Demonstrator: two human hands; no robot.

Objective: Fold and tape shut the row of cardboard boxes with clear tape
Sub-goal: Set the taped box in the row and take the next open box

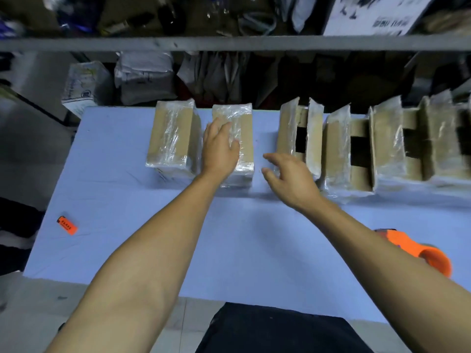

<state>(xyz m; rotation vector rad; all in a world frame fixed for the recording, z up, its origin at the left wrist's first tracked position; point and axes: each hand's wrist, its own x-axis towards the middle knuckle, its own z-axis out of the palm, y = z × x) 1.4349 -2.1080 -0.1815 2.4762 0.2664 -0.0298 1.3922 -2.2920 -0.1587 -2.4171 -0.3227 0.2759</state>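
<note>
We take the second box (pixel 233 138) as our landmark: it stands closed, its top glossy with clear tape, near the back edge of the worktop (pixel 127 245). Our left hand (pixel 220 146) lies flat on its top, fingers straight, apparently pressing the tape down or steadying the box. Just left of it stands the first box (pixel 173 138), also closed and taped.

Our right hand (pixel 290 179) hovers just right of the second box, fingers spread and relaxed, holding nothing. It is close to the third box (pixel 298 138), whose flaps stand upright with the dark inside showing; we judge it is reaching to fold those flaps. Further right again the fourth box (pixel 349 154) and fifth box (pixel 405 146) wait with flaps up, and the row runs on out of view. All sit in a line, likely so one can be closed after another.

The tape gun (pixel 418 248), orange, lies on the worktop nearer us and well right of the second box, partly behind our right forearm, handy for that hand. A small orange lighter (pixel 67 225) lies far left and nearer us.

Two boxes done, at least three open: the job is early.
</note>
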